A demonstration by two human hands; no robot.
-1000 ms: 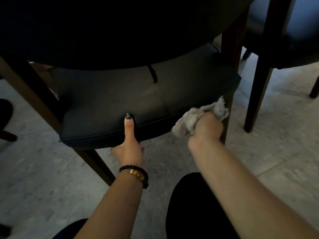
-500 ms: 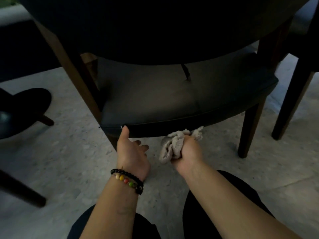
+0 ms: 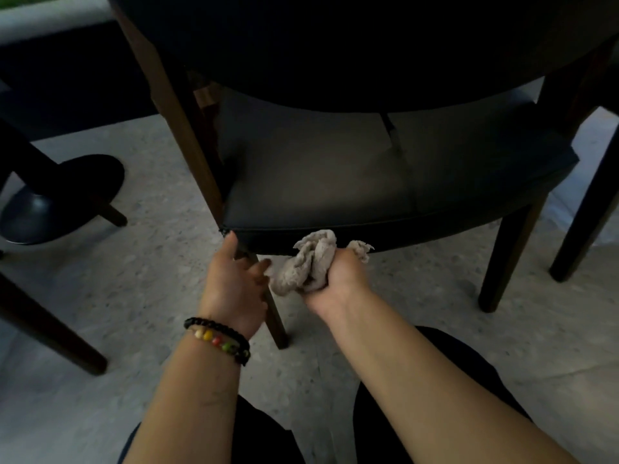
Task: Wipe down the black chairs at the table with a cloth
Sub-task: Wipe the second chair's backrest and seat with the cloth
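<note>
A black chair (image 3: pixel 335 182) with a padded seat and dark wooden legs stands in front of me, its curved backrest filling the top of the view. My right hand (image 3: pixel 338 276) is closed around a crumpled grey cloth (image 3: pixel 310 262), which is pressed against the front edge of the seat cushion near its left corner. My left hand (image 3: pixel 234 279), with a beaded bracelet at the wrist, grips the chair's front-left leg just under the seat corner, thumb up against the cushion edge.
Another chair's dark legs (image 3: pixel 582 209) stand at the right. A round black base on a stand (image 3: pixel 60 199) sits at the left, with a dark wooden leg (image 3: pixel 50 333) below it. The floor (image 3: pixel 140 289) is pale speckled stone. My dark-clothed knees (image 3: pixel 435 413) are at the bottom.
My right hand slid the cloth leftward along the seat's front edge, from the right corner to near the left corner. My left hand shifted from mid-edge to the front-left leg. The view panned left.
</note>
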